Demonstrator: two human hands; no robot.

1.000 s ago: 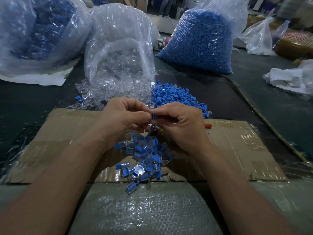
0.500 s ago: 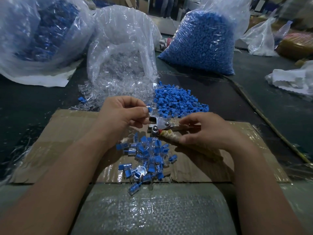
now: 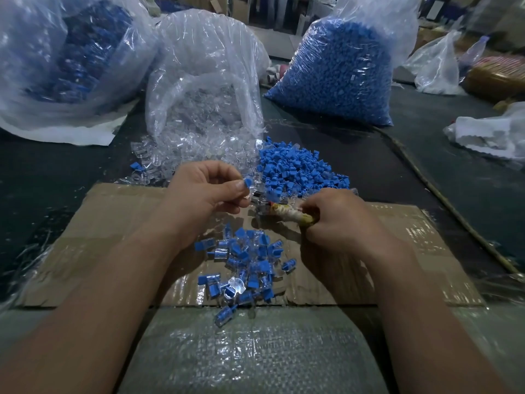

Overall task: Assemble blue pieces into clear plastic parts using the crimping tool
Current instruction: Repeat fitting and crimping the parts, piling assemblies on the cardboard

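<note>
My left hand [image 3: 204,191] pinches a clear plastic part with a blue piece [image 3: 247,184] set in it, holding it just left of the crimping tool's metal jaws [image 3: 262,204]. My right hand [image 3: 338,220] grips the crimping tool's tape-wrapped handles [image 3: 289,216] over the cardboard sheet [image 3: 113,223]. A pile of assembled blue-and-clear parts [image 3: 244,263] lies on the cardboard between my wrists. Loose blue pieces [image 3: 295,172] are heaped behind the tool. Loose clear parts [image 3: 199,155] spill from an open clear bag [image 3: 204,89].
A full bag of blue pieces [image 3: 335,69] stands at the back right, and another large bag [image 3: 65,58] at the back left. White crumpled plastic [image 3: 491,135] lies far right. A woven plastic sack [image 3: 244,351] covers the near edge.
My hands have come apart. The right hand moved right and down and took hold of the crimping tool's handles. The left hand keeps the part and holds it at the jaws.
</note>
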